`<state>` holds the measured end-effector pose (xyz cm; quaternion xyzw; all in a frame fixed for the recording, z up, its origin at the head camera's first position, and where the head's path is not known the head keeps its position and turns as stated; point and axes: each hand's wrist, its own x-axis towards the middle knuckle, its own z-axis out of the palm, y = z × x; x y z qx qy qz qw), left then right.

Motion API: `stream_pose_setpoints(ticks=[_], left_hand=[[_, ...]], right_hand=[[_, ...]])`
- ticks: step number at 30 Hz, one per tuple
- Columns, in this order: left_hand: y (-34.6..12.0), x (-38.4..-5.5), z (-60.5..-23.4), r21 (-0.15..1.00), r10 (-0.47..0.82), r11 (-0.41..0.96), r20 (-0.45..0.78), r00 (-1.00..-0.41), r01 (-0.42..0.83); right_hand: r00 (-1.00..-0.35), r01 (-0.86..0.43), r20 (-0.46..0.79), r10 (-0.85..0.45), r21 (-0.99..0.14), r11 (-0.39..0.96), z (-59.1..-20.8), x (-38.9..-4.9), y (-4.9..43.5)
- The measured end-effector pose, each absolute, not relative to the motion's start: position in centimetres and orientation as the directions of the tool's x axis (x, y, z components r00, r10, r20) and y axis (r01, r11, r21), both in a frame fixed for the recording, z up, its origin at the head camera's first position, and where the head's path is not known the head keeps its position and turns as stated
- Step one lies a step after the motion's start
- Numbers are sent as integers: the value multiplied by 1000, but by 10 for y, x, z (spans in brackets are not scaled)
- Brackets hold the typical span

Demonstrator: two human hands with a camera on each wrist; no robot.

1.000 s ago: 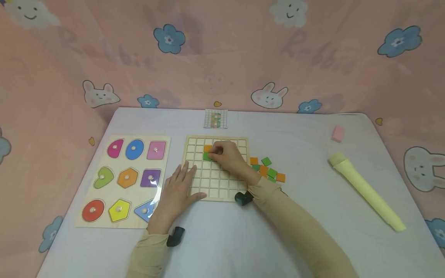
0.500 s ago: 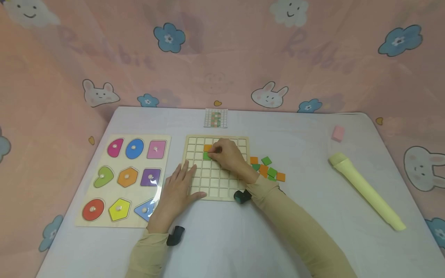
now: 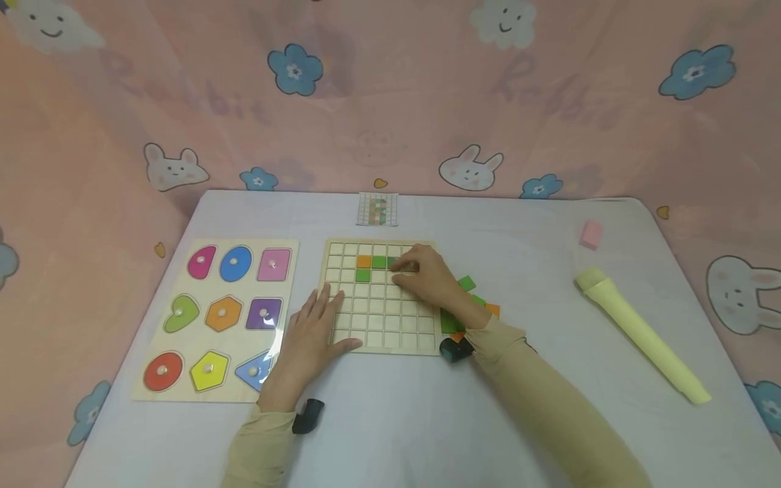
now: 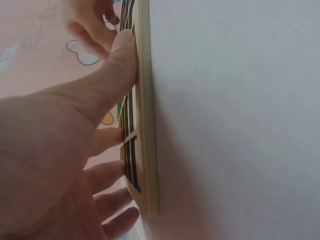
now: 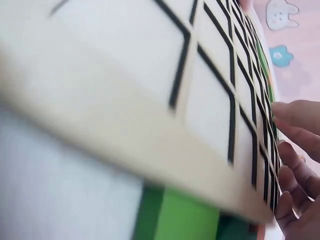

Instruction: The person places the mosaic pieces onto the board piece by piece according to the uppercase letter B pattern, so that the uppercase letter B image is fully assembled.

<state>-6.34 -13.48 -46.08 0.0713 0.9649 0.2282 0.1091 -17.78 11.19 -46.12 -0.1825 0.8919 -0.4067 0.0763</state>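
My left hand lies with fingers spread on the left edge of a wooden grid board, its thumb on the front edge. In the left wrist view, that thumb presses on the board's rim. Over the upper right of the grid is my right hand, thumb and index finger apart. The index fingertip is at a dark green tile, which it partly hides. Left of it in the grid sit a green tile, an orange tile and, below the orange one, another green tile.
Loose green and orange tiles lie right of the board, partly under the right wrist. Behind the board is a pattern card. A shape puzzle lies left. A pink block and a yellow tube are at right.
My right hand has moved right across the board, its thumb and index finger now apart. The green tiles beside the orange one have come into sight. The left hand stays put.
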Motion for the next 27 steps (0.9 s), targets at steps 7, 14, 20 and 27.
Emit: stream_pose_setpoints(ticks=[7, 14, 20, 27], left_hand=[[-134, -63, -460, 459, 189, 884, -176, -966, 89], [-133, -63, -461, 454, 194, 885, -155, -969, 104], [-133, -63, -461, 460, 191, 883, -162, -968, 97], [-133, -63, -460, 462, 187, 882, -166, -968, 91]], right_hand=[[-917, -228, -47, -397, -752, 618, -460, -180, 155], [-875, -143, -192, -444, -775, 615, -450, -178, 179], [-862, -134, -238, -449, -746, 653, -448, -176, 188], [-862, -103, -278, -425, -724, 682, -452, -175, 205]])
